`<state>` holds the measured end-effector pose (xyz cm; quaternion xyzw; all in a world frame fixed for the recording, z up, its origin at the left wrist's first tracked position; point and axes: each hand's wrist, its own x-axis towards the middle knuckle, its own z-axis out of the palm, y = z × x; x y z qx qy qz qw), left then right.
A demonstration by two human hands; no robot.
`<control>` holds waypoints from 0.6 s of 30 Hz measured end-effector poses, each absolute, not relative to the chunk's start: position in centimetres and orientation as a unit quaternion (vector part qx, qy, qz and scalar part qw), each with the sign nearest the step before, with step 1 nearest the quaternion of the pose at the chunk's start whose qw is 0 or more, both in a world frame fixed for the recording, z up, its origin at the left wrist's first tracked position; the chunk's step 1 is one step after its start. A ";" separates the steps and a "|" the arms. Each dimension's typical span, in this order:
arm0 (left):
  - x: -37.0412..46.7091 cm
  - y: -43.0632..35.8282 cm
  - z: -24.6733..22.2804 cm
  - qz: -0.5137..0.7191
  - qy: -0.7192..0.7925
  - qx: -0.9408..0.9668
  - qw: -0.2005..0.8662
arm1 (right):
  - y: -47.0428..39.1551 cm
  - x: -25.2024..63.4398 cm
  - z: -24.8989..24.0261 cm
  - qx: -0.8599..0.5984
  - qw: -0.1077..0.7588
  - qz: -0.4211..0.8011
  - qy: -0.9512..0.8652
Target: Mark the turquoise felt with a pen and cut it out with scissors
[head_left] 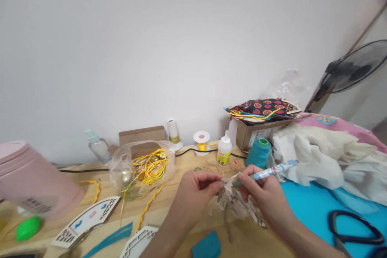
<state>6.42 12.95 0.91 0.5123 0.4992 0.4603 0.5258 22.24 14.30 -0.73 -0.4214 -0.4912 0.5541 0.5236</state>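
Note:
A bunched piece of thin whitish cloth with dark markings (238, 204) hangs between both hands above the wooden table. My left hand (198, 191) pinches its upper left part between thumb and fingers. In my right hand (261, 189) is a blue patterned pen (275, 169), its greenish front end angled down left against the cloth; those fingers also touch the cloth's upper edge. Fine details at the fingertips are too small to tell. Below the hands lies a teal fabric piece (207, 245).
Behind the hands stand a glue bottle (224, 151), a teal thread cone (258, 153) and a yellow thread spool (201, 142). A bag of yellow cords (151, 166) and a pink container (36, 181) are left. Black-handled scissors (356, 227) lie right.

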 end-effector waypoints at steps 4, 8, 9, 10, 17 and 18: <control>7.0 12.6 1.1 0.441 0.492 0.562 0.498 | 14.3 22.1 -0.6 -0.425 0.520 0.556 -0.490; 7.7 12.5 1.2 0.432 0.499 0.572 0.488 | 14.2 22.1 -0.4 -0.431 0.522 0.552 -0.487; 7.8 12.4 1.2 0.429 0.496 0.575 0.490 | 14.2 22.1 -0.4 -0.432 0.523 0.549 -0.489; 7.8 12.4 1.2 0.425 0.494 0.578 0.491 | 14.1 22.1 -0.4 -0.433 0.523 0.545 -0.492; 8.0 12.6 0.9 0.424 0.502 0.559 0.505 | 14.0 22.2 -0.3 -0.452 0.517 0.493 -0.534; 8.0 12.6 0.9 0.424 0.502 0.557 0.507 | 14.0 22.2 -0.3 -0.452 0.518 0.489 -0.537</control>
